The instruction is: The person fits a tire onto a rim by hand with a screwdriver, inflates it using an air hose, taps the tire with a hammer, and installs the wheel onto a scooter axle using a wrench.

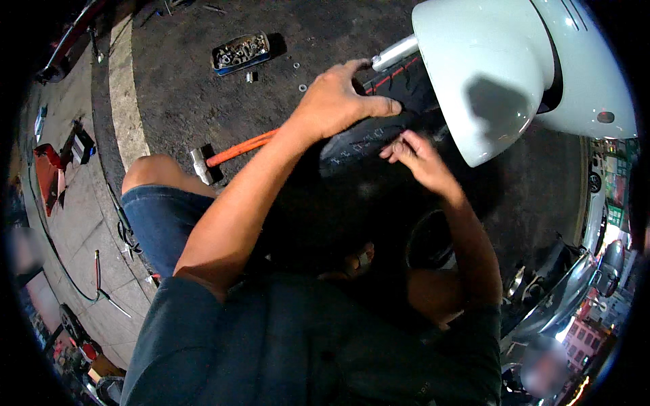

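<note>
A black tire [359,145] with scuffed marks on its sidewall stands below the white fender [460,74] of a two-wheeler. My left hand [335,101] is over the tire's upper left side, thumb stretched apart from the fingers. Its fingertips reach close to the end of a silver tube [396,53] that comes out from the fender; I see nothing held in it. Close to the tire's right side is my right hand [421,161], its fingers curled together. Whatever they may hold is too small or dark to name. Red line [393,78] shows between tube and tire.
A hammer [237,149] with an orange handle lies left of my left forearm. Farther off are a blue-rimmed tray [233,66] of nuts and small metal parts, a loose socket-like piece [252,77] and washers [302,88]. A hose [57,264] runs along the tiled floor at left.
</note>
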{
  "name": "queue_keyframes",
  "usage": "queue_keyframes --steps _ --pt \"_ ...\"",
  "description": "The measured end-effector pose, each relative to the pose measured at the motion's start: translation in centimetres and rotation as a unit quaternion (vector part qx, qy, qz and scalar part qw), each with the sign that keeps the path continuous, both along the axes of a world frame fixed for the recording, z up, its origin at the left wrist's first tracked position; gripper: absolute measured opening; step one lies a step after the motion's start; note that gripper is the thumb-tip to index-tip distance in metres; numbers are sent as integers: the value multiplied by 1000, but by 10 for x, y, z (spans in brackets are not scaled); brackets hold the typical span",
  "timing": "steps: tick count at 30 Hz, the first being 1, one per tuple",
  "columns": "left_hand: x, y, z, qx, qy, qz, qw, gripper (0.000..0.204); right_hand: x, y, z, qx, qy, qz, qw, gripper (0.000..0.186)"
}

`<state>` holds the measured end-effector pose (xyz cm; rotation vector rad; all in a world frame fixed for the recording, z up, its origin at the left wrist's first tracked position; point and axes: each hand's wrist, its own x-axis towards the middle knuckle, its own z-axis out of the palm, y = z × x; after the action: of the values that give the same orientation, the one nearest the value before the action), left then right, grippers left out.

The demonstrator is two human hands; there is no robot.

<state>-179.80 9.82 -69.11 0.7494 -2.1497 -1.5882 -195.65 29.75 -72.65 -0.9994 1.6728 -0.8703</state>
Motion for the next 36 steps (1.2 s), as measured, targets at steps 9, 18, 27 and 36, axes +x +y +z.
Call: queue_keyframes --steps 9,18,27,36 --pt "1 9 6 -80 -28 32 996 83 -156 30 -58 -117 -118 -360 918 53" --pt "4 7 10 -104 -20 30 994 71 -153 -1 -39 -124 -7 -379 917 59" --pt "1 -31 0 -126 5 70 990 65 -143 4 -52 -77 65 -401 911 65" --pt "-3 -75 30 -149 -29 173 973 44 -90 -16 -12 -133 253 -314 905 62"
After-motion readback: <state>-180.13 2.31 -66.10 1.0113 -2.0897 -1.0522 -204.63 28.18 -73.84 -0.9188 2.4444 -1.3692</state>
